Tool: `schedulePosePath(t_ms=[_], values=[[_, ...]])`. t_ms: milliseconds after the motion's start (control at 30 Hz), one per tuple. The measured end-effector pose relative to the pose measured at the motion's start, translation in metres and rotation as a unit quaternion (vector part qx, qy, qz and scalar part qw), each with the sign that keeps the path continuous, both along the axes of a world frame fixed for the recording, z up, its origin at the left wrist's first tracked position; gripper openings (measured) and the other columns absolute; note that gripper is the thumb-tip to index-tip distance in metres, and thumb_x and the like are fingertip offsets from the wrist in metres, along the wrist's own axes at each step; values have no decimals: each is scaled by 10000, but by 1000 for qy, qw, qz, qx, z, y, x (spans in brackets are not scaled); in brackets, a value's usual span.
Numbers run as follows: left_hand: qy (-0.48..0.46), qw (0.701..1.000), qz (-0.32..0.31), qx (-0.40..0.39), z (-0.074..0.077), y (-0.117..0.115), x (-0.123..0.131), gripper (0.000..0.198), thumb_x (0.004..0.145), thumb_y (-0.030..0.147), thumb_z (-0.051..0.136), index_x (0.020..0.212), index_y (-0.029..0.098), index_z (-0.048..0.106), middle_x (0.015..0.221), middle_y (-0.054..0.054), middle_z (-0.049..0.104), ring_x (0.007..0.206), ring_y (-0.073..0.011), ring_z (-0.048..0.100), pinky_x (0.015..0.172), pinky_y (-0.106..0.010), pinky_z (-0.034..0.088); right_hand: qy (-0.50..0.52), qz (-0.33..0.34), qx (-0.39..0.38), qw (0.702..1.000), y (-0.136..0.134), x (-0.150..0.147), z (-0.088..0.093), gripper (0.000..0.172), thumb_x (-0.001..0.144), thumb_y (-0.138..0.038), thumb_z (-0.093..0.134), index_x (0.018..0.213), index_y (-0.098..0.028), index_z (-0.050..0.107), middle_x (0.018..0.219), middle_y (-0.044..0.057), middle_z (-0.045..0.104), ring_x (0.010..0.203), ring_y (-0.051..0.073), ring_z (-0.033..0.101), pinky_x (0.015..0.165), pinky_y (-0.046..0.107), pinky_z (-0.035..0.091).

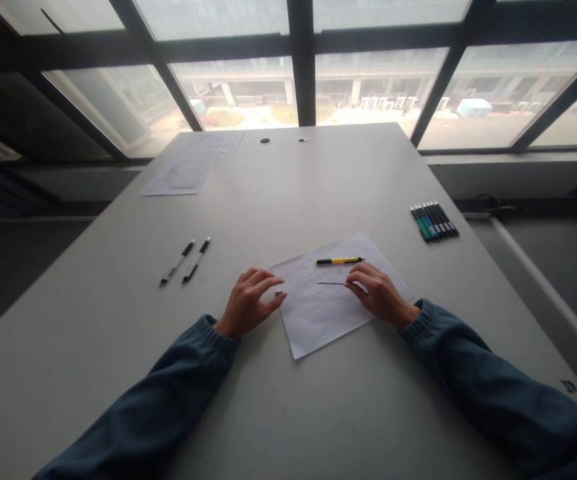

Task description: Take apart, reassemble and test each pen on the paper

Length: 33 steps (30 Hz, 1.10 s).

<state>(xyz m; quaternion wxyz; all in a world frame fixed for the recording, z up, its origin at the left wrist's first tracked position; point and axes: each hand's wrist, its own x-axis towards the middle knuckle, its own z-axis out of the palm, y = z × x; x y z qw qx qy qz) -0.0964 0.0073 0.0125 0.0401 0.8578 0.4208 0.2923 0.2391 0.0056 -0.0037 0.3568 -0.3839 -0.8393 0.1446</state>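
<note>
A white sheet of paper (328,313) with faint pencil lines lies on the grey table (288,400) in front of me. A yellow and black mechanical pencil (339,261) rests across the sheet's top. My left hand (248,303) sits at the sheet's left edge, fingers curled, pinching a tiny dark piece (279,293) at thumb and fingertip. My right hand (378,293) lies on the sheet, fingers pinched on the end of a thin dark rod (329,283), like a pencil lead or refill.
Two black and white pens (185,261) lie to the left. A row of several dark and green pens (434,221) sits at the right edge. More printed sheets (183,170) lie at the far left. Two round cable holes (265,141) sit near the window.
</note>
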Motion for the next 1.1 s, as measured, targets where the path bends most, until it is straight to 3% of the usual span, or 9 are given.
schedulePosePath(t_ms=[400,700,900,1100], values=[[21,999,-12,-28,-7,-2,-10,113,900,286,707,998,233,730,950,-45,716,918,-205,619,826,-347,504,11,2,-8,1000,0,0,2,92,988,-205,579,898,-207,599,918,74,632,874,218,582,779,365,510],[29,999,-26,-4,-9,0,-9,52,911,247,687,943,222,720,907,-37,714,878,-194,618,807,-339,501,10,7,-10,1000,0,0,2,90,991,-207,572,905,-214,598,918,75,631,874,218,582,782,363,506],[-35,997,-72,8,-1,-2,9,81,884,203,718,958,235,725,918,-39,720,865,-181,631,793,-330,516,8,8,-17,1000,-1,-4,1,107,1004,-213,544,907,-215,588,923,69,617,844,201,586,762,332,490],[-101,988,-115,-27,-5,-2,39,107,887,162,700,980,215,693,931,-45,741,875,-178,669,823,-337,539,9,19,-22,1000,-2,-6,0,115,1018,-224,520,920,-213,579,922,65,603,799,181,568,725,306,475]])
